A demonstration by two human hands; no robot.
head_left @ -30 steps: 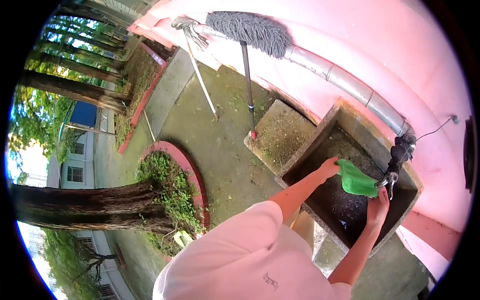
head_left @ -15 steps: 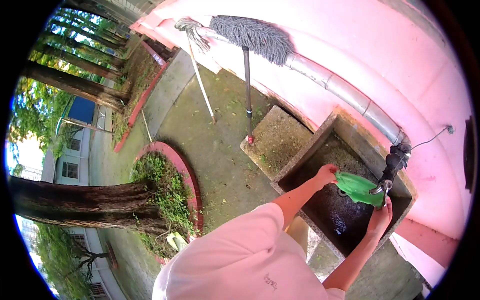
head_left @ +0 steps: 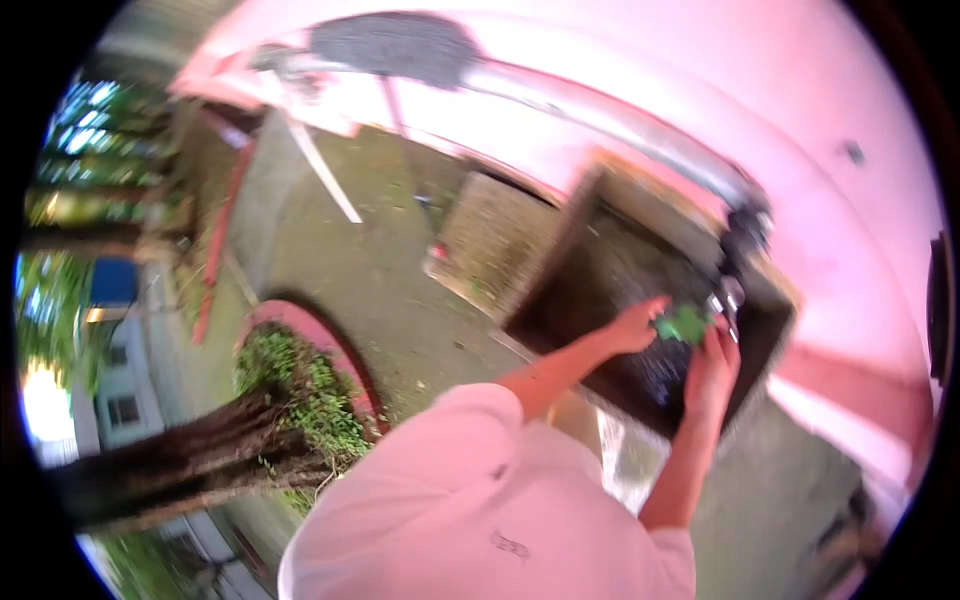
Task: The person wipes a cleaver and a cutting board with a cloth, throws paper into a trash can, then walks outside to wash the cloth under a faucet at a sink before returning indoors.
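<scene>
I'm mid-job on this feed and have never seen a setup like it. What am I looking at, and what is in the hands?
There is no machine here. One camera, worn on the person's head, looks forward and down, so the scene appears tilted and rounded; this frame is also blurred.

The arms reach over a dark, rectangular stone-like sink beside a pink wall. A bunched green piece of cloth is held above the basin: the left hand pinches one end, and the right hand is at the other, close beside a shiny metal tap. Blur hides the right hand's exact grip.

The sink floor shows a pale patch that looks wet. Farther off, a fluffy grey mop head is against the wall.
</scene>
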